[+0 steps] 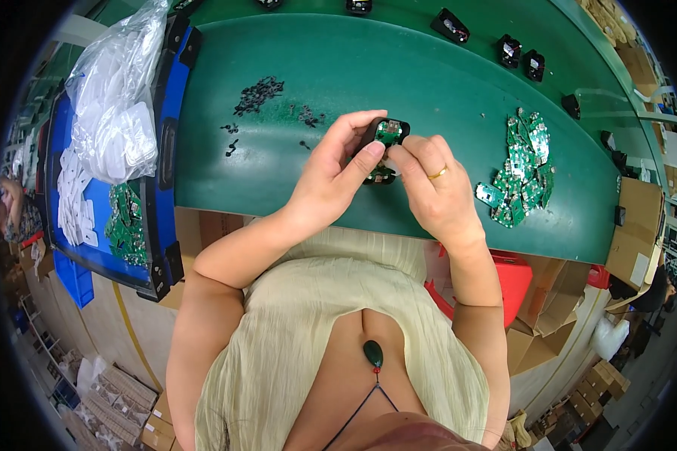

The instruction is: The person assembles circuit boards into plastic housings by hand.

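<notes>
A small black plastic housing with a green circuit board [389,131] in it is held above the green table. My left hand [332,171] is closed around its left side, with the thumb lying over the board. At the housing's right side is my right hand [431,179], its thumb and fingertips pinched together against the board's middle. Whatever those fingertips may hold is hidden. To the right lies a loose pile of green circuit boards [520,167]. Small black parts [259,95] lie scattered to the left.
A blue crate [169,98] at the left holds a clear plastic bag [120,90], white flat pieces [74,199] and more green boards [125,225]. Several black housings [450,26] stand along the far strip. A cardboard box [634,233] sits by the table's right edge.
</notes>
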`<state>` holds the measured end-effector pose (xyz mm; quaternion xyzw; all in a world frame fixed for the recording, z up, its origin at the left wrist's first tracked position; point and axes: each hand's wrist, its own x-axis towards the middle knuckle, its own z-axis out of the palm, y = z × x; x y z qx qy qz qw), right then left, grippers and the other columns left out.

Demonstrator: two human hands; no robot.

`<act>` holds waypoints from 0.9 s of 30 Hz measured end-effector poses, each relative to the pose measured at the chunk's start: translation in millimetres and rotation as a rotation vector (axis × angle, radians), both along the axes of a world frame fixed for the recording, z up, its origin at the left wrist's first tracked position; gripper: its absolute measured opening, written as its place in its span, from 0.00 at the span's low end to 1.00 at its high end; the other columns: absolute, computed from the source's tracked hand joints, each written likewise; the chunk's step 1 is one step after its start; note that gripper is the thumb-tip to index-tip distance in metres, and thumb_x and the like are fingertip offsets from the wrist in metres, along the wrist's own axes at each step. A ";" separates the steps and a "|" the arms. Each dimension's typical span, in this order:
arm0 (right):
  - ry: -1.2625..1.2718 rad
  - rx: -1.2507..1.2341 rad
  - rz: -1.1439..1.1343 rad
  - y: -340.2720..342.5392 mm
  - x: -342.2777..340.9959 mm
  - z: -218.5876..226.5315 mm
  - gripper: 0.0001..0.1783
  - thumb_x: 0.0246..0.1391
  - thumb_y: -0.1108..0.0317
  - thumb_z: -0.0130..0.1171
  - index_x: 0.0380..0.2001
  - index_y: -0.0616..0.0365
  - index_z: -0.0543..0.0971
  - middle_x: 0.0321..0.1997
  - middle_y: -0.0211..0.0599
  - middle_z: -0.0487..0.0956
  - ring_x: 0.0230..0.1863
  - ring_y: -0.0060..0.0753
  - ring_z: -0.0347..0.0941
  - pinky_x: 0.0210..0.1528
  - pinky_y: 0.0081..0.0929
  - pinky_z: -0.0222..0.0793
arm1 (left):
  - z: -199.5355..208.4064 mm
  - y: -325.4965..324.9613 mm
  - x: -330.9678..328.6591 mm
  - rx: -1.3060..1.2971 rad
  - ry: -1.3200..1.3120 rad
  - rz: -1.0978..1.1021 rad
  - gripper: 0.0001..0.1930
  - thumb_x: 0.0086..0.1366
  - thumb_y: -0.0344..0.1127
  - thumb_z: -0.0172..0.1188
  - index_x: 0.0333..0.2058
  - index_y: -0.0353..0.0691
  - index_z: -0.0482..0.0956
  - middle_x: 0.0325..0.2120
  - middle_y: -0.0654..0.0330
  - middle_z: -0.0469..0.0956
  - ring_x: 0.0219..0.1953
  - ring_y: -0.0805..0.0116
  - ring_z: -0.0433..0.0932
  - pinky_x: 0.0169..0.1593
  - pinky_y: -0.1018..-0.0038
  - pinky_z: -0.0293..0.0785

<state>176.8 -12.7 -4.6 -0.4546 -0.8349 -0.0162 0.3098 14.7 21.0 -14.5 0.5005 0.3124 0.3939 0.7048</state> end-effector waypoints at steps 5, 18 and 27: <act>0.179 0.001 0.034 4.5 -1.3 -11.8 0.17 0.38 0.79 0.57 0.37 0.61 0.74 0.38 0.39 0.70 0.32 0.37 0.69 0.28 0.27 0.70 | -5.9 6.3 -2.5 -0.119 -0.040 0.039 0.14 0.65 0.28 0.51 0.49 0.35 0.66 0.42 0.61 0.72 0.44 0.75 0.71 0.45 0.78 0.70; 0.780 -0.257 -0.226 31.0 18.2 -40.7 0.09 0.52 0.77 0.54 0.39 0.61 0.75 0.36 0.35 0.71 0.34 0.26 0.69 0.32 0.19 0.66 | -26.7 129.7 51.1 0.052 0.038 0.114 0.14 0.61 0.31 0.56 0.44 0.31 0.69 0.39 0.52 0.77 0.41 0.65 0.77 0.44 0.73 0.73; 0.717 -0.251 -0.369 80.9 25.7 -42.7 0.09 0.50 0.80 0.53 0.35 0.60 0.76 0.36 0.34 0.72 0.33 0.24 0.68 0.31 0.17 0.65 | -66.9 261.6 137.9 0.730 1.072 0.230 0.21 0.50 0.44 0.64 0.39 0.37 0.78 0.39 0.49 0.76 0.48 0.53 0.70 0.52 0.63 0.66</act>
